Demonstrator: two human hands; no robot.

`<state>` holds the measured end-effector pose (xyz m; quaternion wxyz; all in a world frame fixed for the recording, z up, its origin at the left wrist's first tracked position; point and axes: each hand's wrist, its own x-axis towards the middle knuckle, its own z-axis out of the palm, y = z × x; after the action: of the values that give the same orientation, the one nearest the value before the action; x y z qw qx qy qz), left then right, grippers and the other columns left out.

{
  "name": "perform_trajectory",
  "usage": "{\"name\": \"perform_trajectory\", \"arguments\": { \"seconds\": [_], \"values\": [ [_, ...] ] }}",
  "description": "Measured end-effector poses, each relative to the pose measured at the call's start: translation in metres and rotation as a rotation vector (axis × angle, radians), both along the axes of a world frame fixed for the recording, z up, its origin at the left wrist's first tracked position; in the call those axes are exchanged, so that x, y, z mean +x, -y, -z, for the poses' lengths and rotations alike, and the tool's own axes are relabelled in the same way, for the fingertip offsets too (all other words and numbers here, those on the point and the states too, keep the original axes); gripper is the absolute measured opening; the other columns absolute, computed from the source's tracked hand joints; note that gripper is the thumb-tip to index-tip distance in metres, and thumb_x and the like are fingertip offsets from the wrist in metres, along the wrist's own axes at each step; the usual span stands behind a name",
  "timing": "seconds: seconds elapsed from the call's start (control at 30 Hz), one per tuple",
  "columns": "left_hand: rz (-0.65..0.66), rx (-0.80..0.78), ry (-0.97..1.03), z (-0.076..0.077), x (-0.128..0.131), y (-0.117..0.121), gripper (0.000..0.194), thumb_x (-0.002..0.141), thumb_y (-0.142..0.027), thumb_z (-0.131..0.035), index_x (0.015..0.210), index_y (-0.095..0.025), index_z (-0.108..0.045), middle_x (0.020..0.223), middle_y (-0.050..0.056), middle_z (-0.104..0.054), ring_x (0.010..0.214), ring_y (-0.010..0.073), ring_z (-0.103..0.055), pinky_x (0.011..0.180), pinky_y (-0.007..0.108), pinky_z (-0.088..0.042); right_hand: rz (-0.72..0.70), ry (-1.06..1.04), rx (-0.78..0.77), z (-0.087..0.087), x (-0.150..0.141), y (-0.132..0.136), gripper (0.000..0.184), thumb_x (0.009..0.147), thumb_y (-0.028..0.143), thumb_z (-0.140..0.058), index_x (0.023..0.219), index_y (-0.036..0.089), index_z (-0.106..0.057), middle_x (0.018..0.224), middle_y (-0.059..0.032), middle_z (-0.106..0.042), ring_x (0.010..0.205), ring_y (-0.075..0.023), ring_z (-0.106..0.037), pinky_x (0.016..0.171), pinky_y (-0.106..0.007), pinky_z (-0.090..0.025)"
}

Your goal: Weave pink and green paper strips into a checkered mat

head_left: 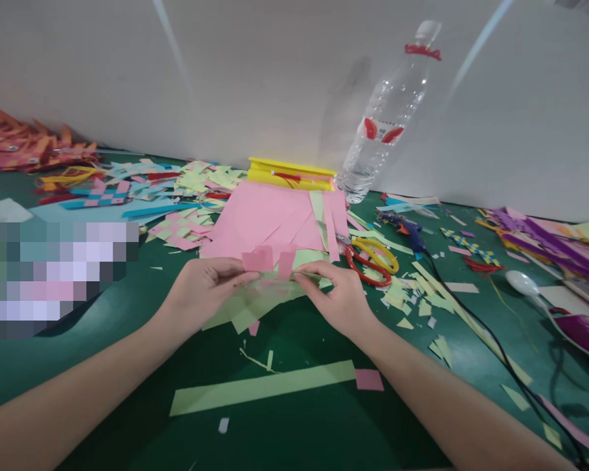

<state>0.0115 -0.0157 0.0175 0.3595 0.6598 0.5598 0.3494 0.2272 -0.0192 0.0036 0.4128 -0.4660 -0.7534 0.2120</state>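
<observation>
A small piece made of pink and pale green paper strips (258,259) is held in the air between my two hands, above the near edge of the stacked paper. At its left end, my left hand (201,288) pinches it between thumb and fingers. My right hand (341,294) has its thumb and forefinger closed on the right end. Behind the hands lie pink paper sheets (248,212), with green paper (245,311) partly under the hands. Closer to me are a long pale green strip (260,389) and a pink paper square (369,379).
Red and yellow scissors (390,278) lie right of the paper, near a blue glue gun (407,230) with a trailing black cord. A plastic bottle (385,124) leans against the wall. Woven scraps (186,229) lie left; a white spoon (523,284) is right.
</observation>
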Motion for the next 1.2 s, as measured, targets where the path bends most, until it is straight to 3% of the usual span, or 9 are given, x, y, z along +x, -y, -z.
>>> {"name": "perform_trajectory", "arguments": {
  "seconds": [0.23, 0.37, 0.5, 0.73, 0.9, 1.2],
  "values": [
    [0.083, -0.021, 0.016, 0.0006, 0.0006, -0.0003, 0.027, 0.074, -0.045, -0.064, 0.072, -0.02, -0.075, 0.068, 0.002, -0.073, 0.064, 0.018, -0.064, 0.059, 0.024, -0.048, -0.049, -0.049, -0.012, -0.0044, -0.0014, 0.004, 0.02, 0.077, 0.033, -0.065, 0.094, 0.023, -0.066, 0.092, -0.0031, -0.072, 0.086, -0.0194, -0.067, 0.078, -0.033, -0.054],
    [0.134, -0.044, 0.042, 0.0009, 0.0019, 0.0007, 0.026, 0.075, -0.044, -0.064, 0.07, -0.02, -0.073, 0.068, 0.002, -0.072, 0.062, 0.0169, -0.063, 0.057, 0.024, -0.048, -0.048, -0.107, -0.095, -0.0077, -0.0032, 0.0046, 0.01, 0.078, 0.031, -0.065, 0.079, 0.022, -0.068, 0.081, -0.0012, -0.072, 0.075, -0.0167, -0.067, 0.071, -0.03, -0.055],
    [0.168, -0.09, 0.049, -0.0007, 0.0037, 0.0019, 0.029, 0.075, -0.047, -0.064, 0.067, -0.02, -0.07, 0.063, 0.001, -0.069, 0.056, 0.0154, -0.062, 0.053, 0.022, -0.047, -0.058, -0.131, -0.159, -0.0079, -0.0037, 0.0042, 0.015, 0.079, 0.032, -0.063, 0.069, 0.022, -0.067, 0.071, -0.0003, -0.07, 0.068, -0.0156, -0.066, 0.064, -0.028, -0.054],
    [0.156, -0.07, 0.026, -0.0036, 0.0048, 0.0034, 0.029, 0.076, -0.047, -0.063, 0.067, -0.02, -0.071, 0.06, 0.0, -0.068, 0.052, 0.0141, -0.059, 0.051, 0.022, -0.045, -0.085, -0.152, -0.123, -0.0044, -0.0036, 0.0042, 0.01, 0.078, 0.031, -0.066, 0.073, 0.023, -0.07, 0.076, -0.0017, -0.071, 0.074, -0.0174, -0.066, 0.068, -0.031, -0.054],
    [0.136, -0.01, -0.044, 0.0002, 0.0015, 0.0031, 0.032, 0.078, -0.049, -0.063, 0.067, -0.02, -0.072, 0.061, 0.0, -0.069, 0.052, 0.0134, -0.057, 0.049, 0.021, -0.042, -0.026, -0.238, -0.068, -0.0044, -0.0025, 0.0055, 0.008, 0.076, 0.031, -0.07, 0.074, 0.023, -0.071, 0.075, -0.0016, -0.071, 0.071, -0.0158, -0.065, 0.064, -0.028, -0.054],
    [0.231, -0.062, 0.074, 0.0045, 0.0007, 0.0055, 0.023, 0.081, -0.042, -0.063, 0.078, -0.022, -0.073, 0.069, -0.001, -0.073, 0.056, 0.0143, -0.067, 0.059, 0.021, -0.052, -0.095, -0.267, 0.017, -0.0012, -0.0038, 0.0059, 0.003, 0.076, 0.022, -0.071, 0.075, 0.024, -0.074, 0.073, -0.0004, -0.07, 0.07, -0.0143, -0.064, 0.063, -0.027, -0.054]
  ]
}}
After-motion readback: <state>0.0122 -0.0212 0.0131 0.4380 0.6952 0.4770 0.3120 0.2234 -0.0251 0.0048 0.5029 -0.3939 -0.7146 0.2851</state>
